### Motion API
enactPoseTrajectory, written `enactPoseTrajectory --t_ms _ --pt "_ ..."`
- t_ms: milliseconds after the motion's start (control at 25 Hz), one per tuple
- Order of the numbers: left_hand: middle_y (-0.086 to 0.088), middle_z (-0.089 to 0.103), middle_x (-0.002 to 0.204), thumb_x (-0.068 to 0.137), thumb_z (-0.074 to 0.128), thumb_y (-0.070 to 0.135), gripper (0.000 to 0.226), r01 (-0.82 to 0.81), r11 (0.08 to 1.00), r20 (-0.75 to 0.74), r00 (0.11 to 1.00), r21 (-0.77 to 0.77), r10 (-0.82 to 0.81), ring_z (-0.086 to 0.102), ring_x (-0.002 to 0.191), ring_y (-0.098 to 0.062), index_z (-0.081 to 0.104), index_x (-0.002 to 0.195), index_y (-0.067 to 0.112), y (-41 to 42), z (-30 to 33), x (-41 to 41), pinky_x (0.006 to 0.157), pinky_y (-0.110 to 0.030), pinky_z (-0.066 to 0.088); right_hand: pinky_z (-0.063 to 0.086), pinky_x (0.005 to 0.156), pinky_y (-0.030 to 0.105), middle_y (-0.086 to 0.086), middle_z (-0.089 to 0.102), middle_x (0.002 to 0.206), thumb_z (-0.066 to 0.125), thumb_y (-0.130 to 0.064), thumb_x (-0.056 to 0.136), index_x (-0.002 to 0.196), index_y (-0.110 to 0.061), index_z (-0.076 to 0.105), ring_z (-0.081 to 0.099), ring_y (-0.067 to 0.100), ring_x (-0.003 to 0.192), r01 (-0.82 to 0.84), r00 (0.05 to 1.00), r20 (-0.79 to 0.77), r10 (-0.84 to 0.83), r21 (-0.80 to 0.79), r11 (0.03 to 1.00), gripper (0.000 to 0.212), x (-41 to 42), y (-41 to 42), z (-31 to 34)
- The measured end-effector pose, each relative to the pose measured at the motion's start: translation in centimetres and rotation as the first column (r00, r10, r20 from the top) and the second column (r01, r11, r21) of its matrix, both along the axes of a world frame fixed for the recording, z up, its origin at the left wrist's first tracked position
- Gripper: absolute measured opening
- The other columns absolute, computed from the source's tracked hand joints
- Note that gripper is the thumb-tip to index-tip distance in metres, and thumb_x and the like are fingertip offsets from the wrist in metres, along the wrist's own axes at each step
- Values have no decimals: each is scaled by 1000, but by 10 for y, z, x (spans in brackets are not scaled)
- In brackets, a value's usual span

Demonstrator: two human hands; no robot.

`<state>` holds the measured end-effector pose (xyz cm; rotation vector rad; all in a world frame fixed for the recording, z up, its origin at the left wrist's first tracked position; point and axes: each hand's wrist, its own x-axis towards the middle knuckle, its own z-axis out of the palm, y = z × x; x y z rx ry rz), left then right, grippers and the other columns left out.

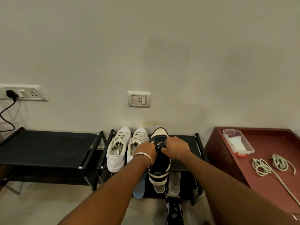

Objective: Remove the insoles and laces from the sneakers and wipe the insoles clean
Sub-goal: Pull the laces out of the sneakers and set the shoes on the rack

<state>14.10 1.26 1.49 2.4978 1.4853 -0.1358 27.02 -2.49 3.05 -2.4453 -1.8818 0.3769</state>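
Head view, hands at work on a black sneaker [159, 161] set on a rack [181, 167], toe toward the wall, heel toward the person. The left hand [146, 153] and right hand [176, 149] are brought together over the tongue, fingers curled downward onto the dark lace [159, 141]; the lace ends appear to be pinched near the top eyelets, though the fingertips themselves are hidden behind the knuckles. The shoe is kept flat on the shelf, probably so that both hands are freed for unthreading. Just left of the left hand, a white pair [126, 146] is seen, laces threaded. Below the wrists, pale insoles [174, 182] and a blue one [138, 190] are propped against the rack's lower tier, and a second black sneaker [173, 210] lies on the floor, laces not discernible. Well to the right of the right hand, two coiled pale laces [269, 165] are laid on a red table [263, 179] beside a clear box [237, 141] of wipes, presumably placed there for the cleaning step. Lace removal is judged to be partly done.
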Motion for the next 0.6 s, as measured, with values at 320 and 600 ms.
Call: enactPoseTrajectory --t_ms 320,600 --pt "-16 65 113 96 47 21 28 -12 1000 -5 1000 -1 12 63 104 -32 63 113 5 46 -33 28 81 -36 49 53 70 32 3 64 87 55 -42 87 90 -16 64 63 23 78 2 1000 24 -2 8 1000 27 27 44 -35" --pt "-16 67 110 96 45 19 26 11 1000 -34 999 24 -10 64 102 -32 64 109 6 62 -57 38 81 -36 49 53 66 31 2 62 83 54 -39 89 91 -16 66 62 20 74 -5 1000 -5 5 2 1000 26 37 60 -65"
